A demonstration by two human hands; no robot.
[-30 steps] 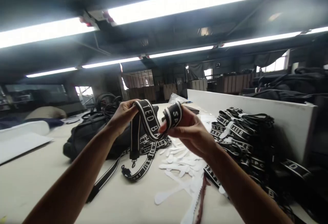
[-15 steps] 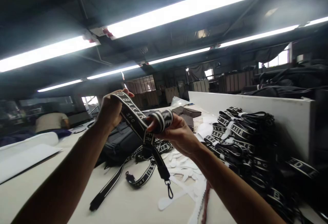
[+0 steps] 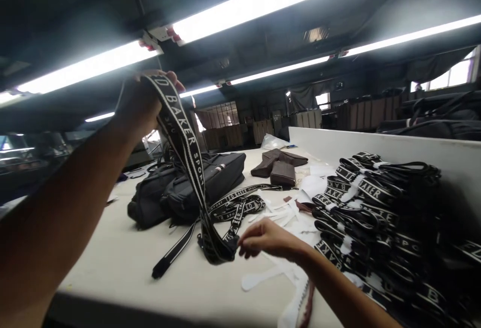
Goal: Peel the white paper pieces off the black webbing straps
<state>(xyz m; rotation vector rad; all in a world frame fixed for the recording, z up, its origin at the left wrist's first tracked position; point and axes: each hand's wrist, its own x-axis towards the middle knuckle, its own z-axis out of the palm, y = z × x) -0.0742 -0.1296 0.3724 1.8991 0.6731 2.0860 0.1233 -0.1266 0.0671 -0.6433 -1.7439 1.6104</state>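
Though coiled at the right hand [image 3: 268, 240] half a second ago, now hanging long over the flat cream counter [image 3: 124, 268]: black woven strap with white lettering [image 3: 184, 130], pinched up top by the raised left hand [image 3: 139, 100]. Right hand half-curled beside the lower bend, grip unclear; apparently unwound.

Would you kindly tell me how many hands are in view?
2: the left hand, raised, gripping the lettered strap, and the right hand, lower, beside the strap's bottom bend, contact unclear. Any others farther off cannot be made out.
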